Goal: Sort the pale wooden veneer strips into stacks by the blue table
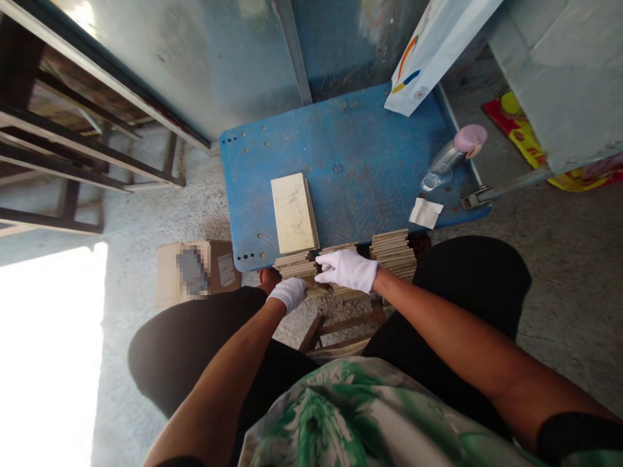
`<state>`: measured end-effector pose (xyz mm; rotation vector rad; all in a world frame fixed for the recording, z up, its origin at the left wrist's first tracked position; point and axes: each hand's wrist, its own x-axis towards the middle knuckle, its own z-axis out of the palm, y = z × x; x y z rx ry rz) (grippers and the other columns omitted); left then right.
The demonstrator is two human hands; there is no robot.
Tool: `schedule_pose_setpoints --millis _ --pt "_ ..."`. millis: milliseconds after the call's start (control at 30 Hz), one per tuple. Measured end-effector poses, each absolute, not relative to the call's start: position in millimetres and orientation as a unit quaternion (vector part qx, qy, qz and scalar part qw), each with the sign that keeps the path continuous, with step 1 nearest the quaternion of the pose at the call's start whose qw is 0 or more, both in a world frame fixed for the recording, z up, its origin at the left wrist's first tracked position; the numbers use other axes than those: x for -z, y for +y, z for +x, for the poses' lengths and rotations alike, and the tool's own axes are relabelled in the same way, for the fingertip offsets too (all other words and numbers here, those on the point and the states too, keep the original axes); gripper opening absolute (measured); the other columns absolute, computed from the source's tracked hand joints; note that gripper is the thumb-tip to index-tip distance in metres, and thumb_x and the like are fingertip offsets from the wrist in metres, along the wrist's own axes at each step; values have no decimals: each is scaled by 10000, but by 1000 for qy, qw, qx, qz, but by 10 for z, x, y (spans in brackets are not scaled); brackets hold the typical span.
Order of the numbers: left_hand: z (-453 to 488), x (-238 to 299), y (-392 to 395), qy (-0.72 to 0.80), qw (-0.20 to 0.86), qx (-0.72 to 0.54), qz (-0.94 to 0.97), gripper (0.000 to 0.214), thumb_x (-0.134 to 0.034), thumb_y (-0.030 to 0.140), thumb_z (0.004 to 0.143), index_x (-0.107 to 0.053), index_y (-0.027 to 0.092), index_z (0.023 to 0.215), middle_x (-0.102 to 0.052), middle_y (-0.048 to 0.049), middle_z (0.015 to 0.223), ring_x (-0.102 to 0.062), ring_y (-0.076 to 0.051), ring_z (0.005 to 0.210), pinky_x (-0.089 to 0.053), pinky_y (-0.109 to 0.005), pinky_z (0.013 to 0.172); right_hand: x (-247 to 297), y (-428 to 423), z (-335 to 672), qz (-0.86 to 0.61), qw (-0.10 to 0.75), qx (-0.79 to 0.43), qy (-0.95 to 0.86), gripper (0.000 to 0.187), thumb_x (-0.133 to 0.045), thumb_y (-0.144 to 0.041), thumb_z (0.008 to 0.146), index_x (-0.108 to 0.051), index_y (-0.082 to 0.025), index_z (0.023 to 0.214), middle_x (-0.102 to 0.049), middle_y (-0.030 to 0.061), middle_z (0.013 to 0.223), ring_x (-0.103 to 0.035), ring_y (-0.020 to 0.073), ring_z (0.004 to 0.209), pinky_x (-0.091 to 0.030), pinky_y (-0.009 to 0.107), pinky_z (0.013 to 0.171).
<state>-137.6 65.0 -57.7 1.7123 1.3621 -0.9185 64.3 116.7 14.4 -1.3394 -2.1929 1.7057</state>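
Stacks of thin, pale rectangular slabs stand on edge in front of me: a left stack (296, 264), a middle stack partly covered by my hand, and a right stack (394, 251). My left hand (291, 293), in a white glove, is curled at the near side of the left stack; what its fingers grip, if anything, is hidden. Over the middle stack reaches my right hand (348, 269), also gloved in white, its fingers stretched leftward and apart near a dark gap. Flat on the blue table (350, 143) lies a pile of similar cream slabs (293, 214).
A clear bottle with a pink lid (470, 139) and a crumpled white paper (426, 213) are at the table's right. Behind stands a white bag (418, 65). A cardboard box (170, 272) lies on the floor at left, below metal racks (87, 143).
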Motion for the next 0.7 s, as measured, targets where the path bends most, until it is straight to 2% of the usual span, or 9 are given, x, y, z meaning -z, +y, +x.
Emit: schedule_pose_setpoints --millis 367,633,700 --pt "-1308 579 647 556 362 372 649 339 -491 276 878 -697 114 1093 -693 -171 1076 -652 -284 1002 -474 -358 899 -158 1175 622 -443 20 -560 -700 296 -697 -365 786 -698 -160 1000 -726 42 843 -641 174 776 -422 238 688" --pt "-1258 101 806 575 335 340 665 397 -456 382 905 -679 125 1110 -680 -179 1097 -644 -304 1011 -478 -373 878 -197 1189 614 -453 31 -557 -695 254 -670 -348 804 -685 -150 963 -714 48 834 -630 161 754 -403 236 657" --pt "-1262 -36 839 566 340 329 675 383 -465 385 898 -704 122 1040 -693 -171 1051 -653 -291 973 -479 -348 852 -206 1191 613 -455 33 -557 -695 228 -661 -339 810 -681 -151 938 -705 40 806 -619 154 730 -391 236 643"
